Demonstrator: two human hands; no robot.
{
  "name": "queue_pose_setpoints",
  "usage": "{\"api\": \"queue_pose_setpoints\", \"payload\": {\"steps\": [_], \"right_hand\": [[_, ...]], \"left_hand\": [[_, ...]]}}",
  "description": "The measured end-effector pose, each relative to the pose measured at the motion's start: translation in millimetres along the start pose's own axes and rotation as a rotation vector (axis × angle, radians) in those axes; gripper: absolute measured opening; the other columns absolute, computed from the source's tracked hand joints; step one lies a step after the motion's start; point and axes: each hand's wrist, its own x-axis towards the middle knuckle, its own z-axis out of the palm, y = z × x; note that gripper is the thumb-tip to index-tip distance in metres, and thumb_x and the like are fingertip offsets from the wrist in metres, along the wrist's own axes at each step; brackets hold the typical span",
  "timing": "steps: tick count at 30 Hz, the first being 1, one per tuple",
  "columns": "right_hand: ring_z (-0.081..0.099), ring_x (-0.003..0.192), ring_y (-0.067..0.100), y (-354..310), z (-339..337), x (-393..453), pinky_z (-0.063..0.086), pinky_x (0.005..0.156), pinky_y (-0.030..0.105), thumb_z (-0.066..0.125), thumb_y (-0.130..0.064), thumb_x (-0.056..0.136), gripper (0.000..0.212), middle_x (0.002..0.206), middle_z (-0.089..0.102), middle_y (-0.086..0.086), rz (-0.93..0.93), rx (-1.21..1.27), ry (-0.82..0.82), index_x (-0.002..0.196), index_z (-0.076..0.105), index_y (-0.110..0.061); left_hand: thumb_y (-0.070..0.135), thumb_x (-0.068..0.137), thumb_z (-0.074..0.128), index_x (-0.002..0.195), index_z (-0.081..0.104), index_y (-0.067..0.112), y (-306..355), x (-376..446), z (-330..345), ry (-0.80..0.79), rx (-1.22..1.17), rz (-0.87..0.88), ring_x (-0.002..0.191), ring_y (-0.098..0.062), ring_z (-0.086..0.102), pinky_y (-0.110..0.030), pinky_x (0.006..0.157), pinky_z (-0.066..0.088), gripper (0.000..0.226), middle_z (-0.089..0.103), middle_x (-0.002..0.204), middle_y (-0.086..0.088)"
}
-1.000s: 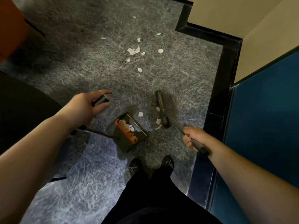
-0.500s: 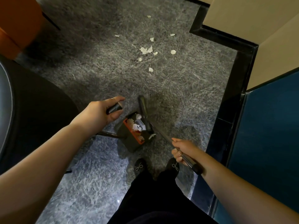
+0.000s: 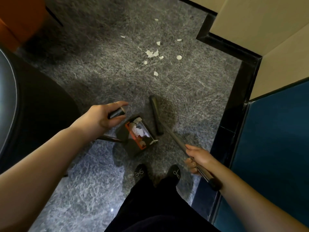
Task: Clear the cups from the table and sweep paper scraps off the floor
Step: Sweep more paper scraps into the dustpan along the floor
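Two hands: one left hand [image 3: 102, 117], one right hand [image 3: 199, 158]. One dustpan [image 3: 133, 151]. One broom [image 3: 155, 114]. Two black shoes [image 3: 139, 172], each with one small bow. About eleven loose paper scraps [image 3: 156, 73] on the carpet: one round scrap [image 3: 179, 57], the rest torn, two or three bunched mid-scatter and hard to separate. One lone strip [image 3: 153, 141] at the dustpan's lip. Inside the dustpan, a heap too bunched to count.

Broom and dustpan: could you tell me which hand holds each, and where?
Left hand grips the dustpan handle's top end; right hand grips the broom pole near its upper end.
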Motion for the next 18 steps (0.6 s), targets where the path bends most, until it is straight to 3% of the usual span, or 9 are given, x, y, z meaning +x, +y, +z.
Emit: {"api": "queue_pose_setpoints", "payload": {"steps": [3, 6, 8, 13, 18], "right_hand": [[0.033, 0.030, 0.010, 2.6, -5.3, 5.1, 0.028, 0.031, 0.016, 0.033, -0.011, 0.104, 0.049, 0.045, 0.039, 0.003, 0.010, 0.013, 0.039, 0.151, 0.023, -0.024], [0.034, 0.028, 0.011, 11.8, -5.1, 14.7, 0.029, 0.031, 0.016, 0.031, -0.011, 0.104, 0.050, 0.042, 0.039, 0.004, 0.037, 0.007, 0.062, 0.151, 0.019, -0.025], [0.034, 0.028, 0.013, 18.0, -1.9, 21.4, 0.030, 0.032, 0.016, 0.030, -0.011, 0.105, 0.051, 0.042, 0.039, 0.006, 0.072, 0.031, 0.027, 0.152, 0.016, -0.025], [0.036, 0.032, 0.014, 26.8, 19.8, 25.7, 0.033, 0.034, 0.018, 0.033, -0.013, 0.104, 0.053, 0.045, 0.042, 0.006, 0.106, 0.087, -0.046, 0.152, 0.015, -0.027], [0.036, 0.033, 0.012, 17.9, 41.6, 16.4, 0.031, 0.034, 0.019, 0.034, -0.014, 0.104, 0.051, 0.050, 0.040, 0.006, 0.154, 0.078, -0.157, 0.152, 0.017, -0.025]], "left_hand": [[0.035, 0.086, 0.071, 0.118, 0.052, 0.061, -3.4, -9.4, -5.4, 0.007, 0.027, 0.022, 0.094, 0.028, 0.051, 0.008, 0.079, 0.032, 0.046, 0.062, 0.106, 0.029], [0.052, 0.081, 0.064, 0.111, 0.047, 0.075, 0.6, -8.9, -13.1, -0.064, 0.064, 0.009, 0.086, 0.018, 0.058, 0.002, 0.073, 0.040, 0.042, 0.062, 0.089, 0.038], [0.051, 0.083, 0.064, 0.120, 0.048, 0.065, 0.3, -4.7, -15.8, -0.075, 0.096, 0.018, 0.083, 0.018, 0.058, 0.002, 0.070, 0.039, 0.043, 0.058, 0.090, 0.044], [0.038, 0.088, 0.068, 0.128, 0.055, 0.049, 0.7, -0.4, -15.4, -0.089, 0.090, 0.020, 0.084, 0.025, 0.054, 0.004, 0.071, 0.037, 0.043, 0.060, 0.093, 0.035], [0.058, 0.081, 0.059, 0.129, 0.053, 0.051, 5.0, -8.0, -19.2, -0.061, 0.113, 0.027, 0.082, 0.021, 0.057, -0.007, 0.073, 0.042, 0.049, 0.058, 0.088, 0.037]]}}
